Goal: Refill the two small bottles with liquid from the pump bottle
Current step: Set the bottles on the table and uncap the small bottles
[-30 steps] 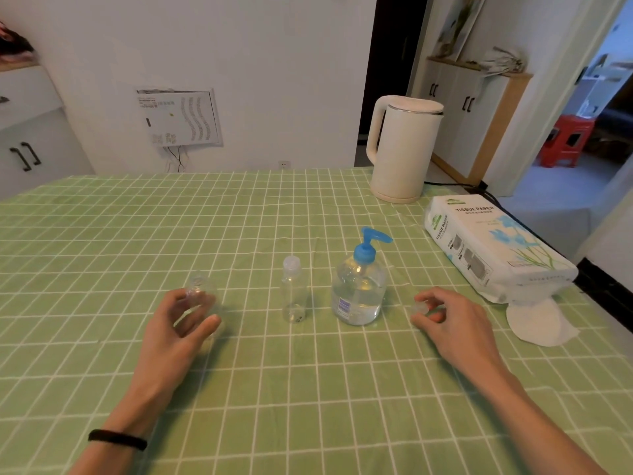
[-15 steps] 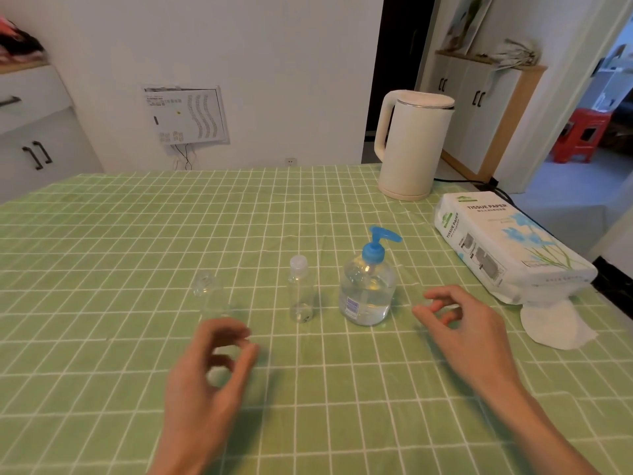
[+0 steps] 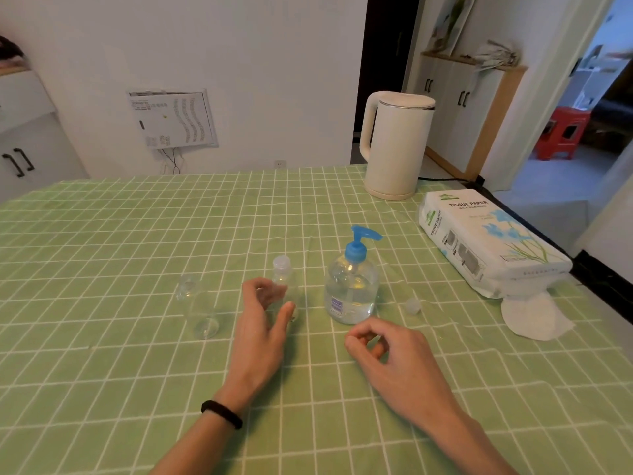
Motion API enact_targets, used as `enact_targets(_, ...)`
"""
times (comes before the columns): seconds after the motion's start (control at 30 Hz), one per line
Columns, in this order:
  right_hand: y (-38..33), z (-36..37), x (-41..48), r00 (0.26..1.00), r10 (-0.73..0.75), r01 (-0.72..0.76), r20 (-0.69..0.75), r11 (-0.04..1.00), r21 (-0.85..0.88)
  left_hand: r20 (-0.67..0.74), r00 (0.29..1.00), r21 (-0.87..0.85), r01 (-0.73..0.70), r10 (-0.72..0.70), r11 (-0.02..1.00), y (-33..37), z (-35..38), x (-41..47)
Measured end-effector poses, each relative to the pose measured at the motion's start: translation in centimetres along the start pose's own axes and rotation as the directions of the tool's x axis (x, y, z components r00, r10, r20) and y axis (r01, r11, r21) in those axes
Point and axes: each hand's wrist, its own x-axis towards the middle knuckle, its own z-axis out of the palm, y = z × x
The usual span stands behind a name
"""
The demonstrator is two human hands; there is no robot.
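Nearest, at 6 o'clock on the green white-checked tablecloth (image 3: 102,371), two bare forearms, a black wristband (image 3: 222,413) on the left one. Hands apart.

Left hand (image 3: 263,330) stretched toward 12 o'clock, fingers and thumb curved about the lower half of the small clear plastic bottle with the translucent cap (image 3: 282,272), upright, its base partly hidden behind the thumb. Real grip or mere closeness: cannot tell.

Right hand (image 3: 390,354) low over the cloth at 6 o'clock of the pump bottle, fingers loosely curled, thumb near forefinger, holding nothing.

At 9 o'clock of the left hand, near but apart from it, the second small clear bottle (image 3: 200,310), uncapped.

At 3 o'clock of the capped bottle, near but not touching, the clear round pump bottle with the blue pump head (image 3: 351,293), partly filled with clear liquid, spout toward 3 o'clock. Beyond it at 3 o'clock, a small translucent loose cap (image 3: 412,306) on the cloth.

Farther, toward 2 o'clock, a white tissue-paper pack with blue flowers (image 3: 486,241), a white tissue sheet (image 3: 534,318) at its near end.

Farthest, about 1 o'clock, a tall white electric kettle (image 3: 397,145) by the table's far edge.
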Motion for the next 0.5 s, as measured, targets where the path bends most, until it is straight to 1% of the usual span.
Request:
enact_targets(0.13, -0.4, 0.3, 0.2, 1.0, -0.002, 0.003, -0.01, 0.998, 0.067, 0.01, 0.996, -0.048, -0.089, 0.09, 0.995, 0.5, -0.6, -1.0)
enact_targets(0.23, -1.6, 0.7, 0.2, 0.999, -0.032, 0.027, 0.022, 0.98, 0.199, 0.101, 0.978, -0.019, -0.181, 0.182, 0.983, 1.1, -1.6, -2.6)
enact_targets(0.3, -2.5, 1.2, 0.1, 0.998, -0.058, 0.053, 0.012, 0.965, 0.257, 0.169, 0.961, 0.032, -0.225, 0.217, 0.974, 1.1, -2.3, -3.8)
enact_targets(0.4, -3.3, 2.0, -0.3, 0.994, -0.095, 0.106, -0.055, 0.965, 0.242, 0.203, 0.952, 0.087, -0.251, 0.229, 0.964, 0.9, -3.6, -5.3)
enact_targets(0.5, -3.3, 2.5, -1.1, 0.993, -0.105, 0.113, -0.045, 0.961, 0.251, 0.219, 0.954, 0.102, -0.231, 0.205, 0.968, 0.7, -4.8, -6.4)
